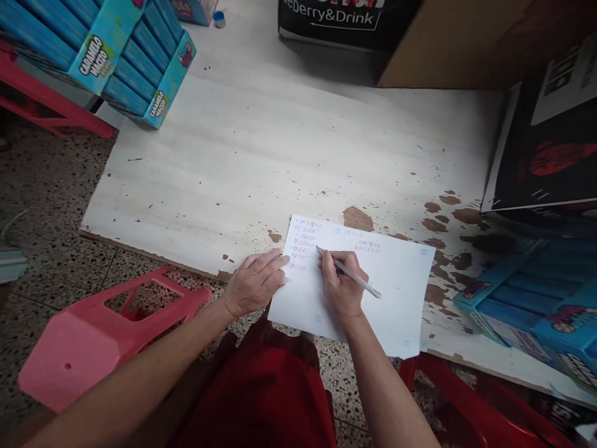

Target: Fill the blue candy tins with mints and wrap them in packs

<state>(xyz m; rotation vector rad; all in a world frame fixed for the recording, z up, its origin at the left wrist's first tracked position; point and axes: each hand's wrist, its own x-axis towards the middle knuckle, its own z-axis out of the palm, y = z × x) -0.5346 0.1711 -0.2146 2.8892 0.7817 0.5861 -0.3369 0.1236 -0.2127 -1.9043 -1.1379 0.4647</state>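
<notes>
A white sheet of paper (303,305) lies at the near edge of the worn white table (209,162), with lines of small reddish handwriting at its upper left and a shorter block at its upper right. My right hand (344,283) grips a slim pale pen (357,279), its tip touching the paper beside the left block of writing. My left hand (256,280) rests flat across the left edge of the sheet, fingers extended and holding nothing.
Blue candy boxes (175,81) stand at the back left, with more (522,305) at the right. Black and brown cartons (448,50) line the back. A pink stool (84,342) is at the lower left, a red one (461,398) at the lower right.
</notes>
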